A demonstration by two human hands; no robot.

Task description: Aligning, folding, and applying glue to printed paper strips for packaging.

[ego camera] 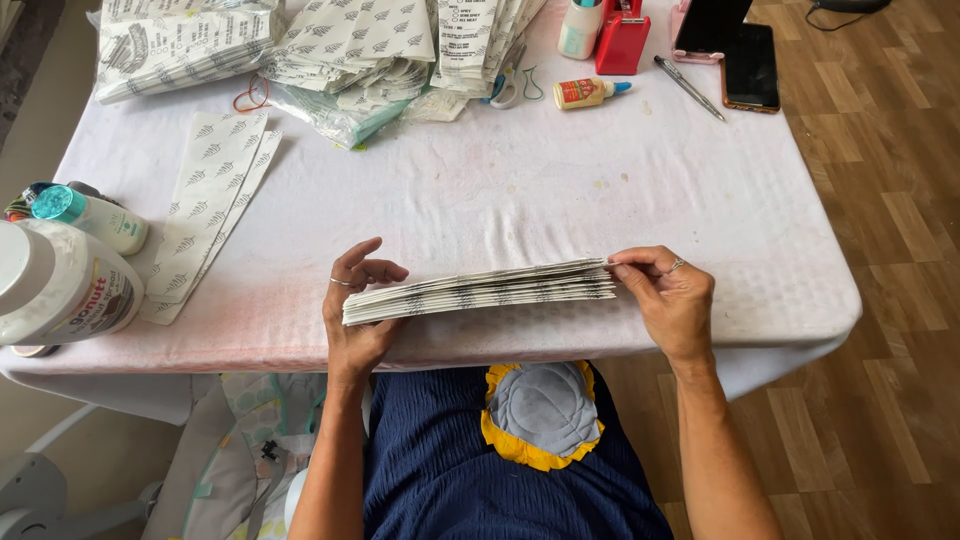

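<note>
A flat stack of white printed paper bags (pixel 480 291) is held edge-on just above the near side of the table (pixel 560 190). My left hand (pixel 355 320) grips the stack's left end, thumb and fingers curled over it. My right hand (pixel 672 300) pinches the right end between thumb and fingers. Both hands wear a ring.
Heaps of the same printed bags (pixel 340 50) lie at the far side, and a few flat ones (pixel 205 200) at left. Two white jars (pixel 60 285) stand at the left edge. A glue bottle (pixel 588 92), red tape dispenser (pixel 622 38), pen (pixel 690 88) and phone (pixel 750 68) lie at the back right.
</note>
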